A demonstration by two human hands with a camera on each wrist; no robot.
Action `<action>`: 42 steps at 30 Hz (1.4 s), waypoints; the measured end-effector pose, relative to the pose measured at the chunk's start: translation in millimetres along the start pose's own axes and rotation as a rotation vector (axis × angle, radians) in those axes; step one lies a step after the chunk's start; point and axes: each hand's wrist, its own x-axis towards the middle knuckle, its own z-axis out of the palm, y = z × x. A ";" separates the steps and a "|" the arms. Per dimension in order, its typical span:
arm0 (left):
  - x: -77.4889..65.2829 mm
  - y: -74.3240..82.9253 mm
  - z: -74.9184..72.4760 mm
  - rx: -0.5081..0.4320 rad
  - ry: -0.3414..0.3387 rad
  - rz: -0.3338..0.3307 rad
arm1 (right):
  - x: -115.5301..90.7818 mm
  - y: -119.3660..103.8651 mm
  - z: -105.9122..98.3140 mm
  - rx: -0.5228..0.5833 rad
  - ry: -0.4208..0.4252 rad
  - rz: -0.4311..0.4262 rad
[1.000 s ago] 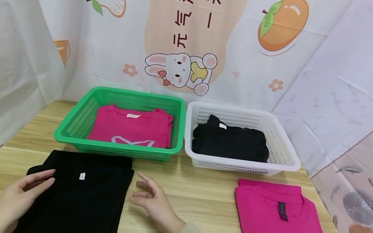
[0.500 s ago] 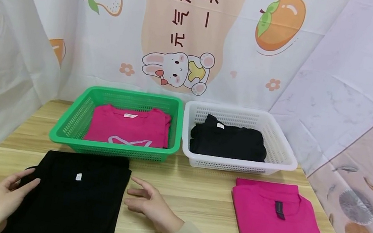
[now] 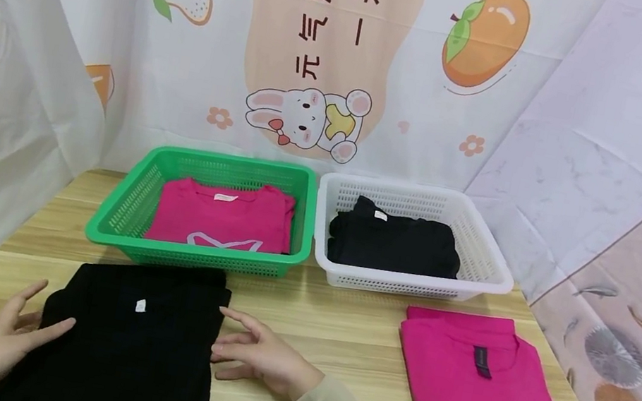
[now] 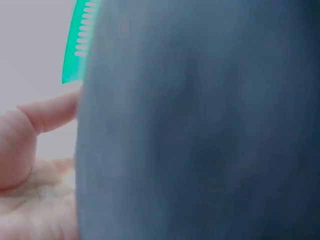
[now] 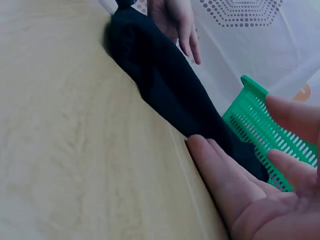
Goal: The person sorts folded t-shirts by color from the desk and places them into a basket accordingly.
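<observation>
Lying folded on the desk (image 3: 329,335), the black shirt (image 3: 121,344) sits at the left, between the two hands, its far edge just beside the near wall of the green basket (image 3: 132,210) and its near end cut off by the frame. The left hand (image 3: 17,333) has its grip apart, thumb reaching over the shirt's left edge; how much of the fingers goes under the cloth is hidden. The right hand (image 3: 261,358) also has its grip apart, fingertips at the right edge, touching or just beside it; I cannot tell which. The likeliest trouble seems to be uneven support: the layers at the right edge do not line up, so lifting with only the upper ones caught could let the lower ones slide out and undo the fold. Soft cloth held at the sides alone would probably sag in the middle. Pushing it farther across the desk could ruck the far edge against the green basket, which already holds a pink shirt (image 3: 224,216). A low carry toward the white basket (image 3: 409,284), where another black garment (image 3: 397,246) lies, might snag on its rim. The pink folded shirt (image 3: 481,386) at the right is well apart, so disturbing it looks unlikely.
</observation>
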 end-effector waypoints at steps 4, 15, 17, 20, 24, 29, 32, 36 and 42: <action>-1.1 -1.4 5.4 -0.025 -0.067 0.022 | -2.3 -3.7 -0.4 -0.018 -0.059 0.007; -0.3 -5.4 16.8 0.062 -0.114 0.095 | -4.8 -5.1 8.7 0.027 -0.115 0.016; -1.1 -1.7 23.1 0.091 -0.117 0.117 | -4.8 -3.3 9.0 0.037 -0.121 0.030; -3.4 4.3 37.2 0.121 -0.125 0.158 | -4.5 -1.7 7.8 0.013 -0.131 0.051; -7.1 9.5 53.8 0.151 -0.116 0.185 | -3.1 -1.5 2.9 -0.012 -0.136 0.062; -10.2 11.5 58.0 0.109 -0.140 0.189 | -2.3 -4.8 -1.5 -0.021 -0.166 0.057; -10.8 12.1 58.4 0.098 -0.165 0.204 | -4.1 -9.6 -3.1 -0.085 -0.166 0.047; -12.7 14.3 59.4 0.110 -0.153 0.205 | -8.0 -20.2 -6.8 -0.197 -0.151 0.041; -22.0 22.5 58.1 0.180 -0.085 0.182 | -16.7 -39.8 -12.6 -0.337 -0.208 -0.010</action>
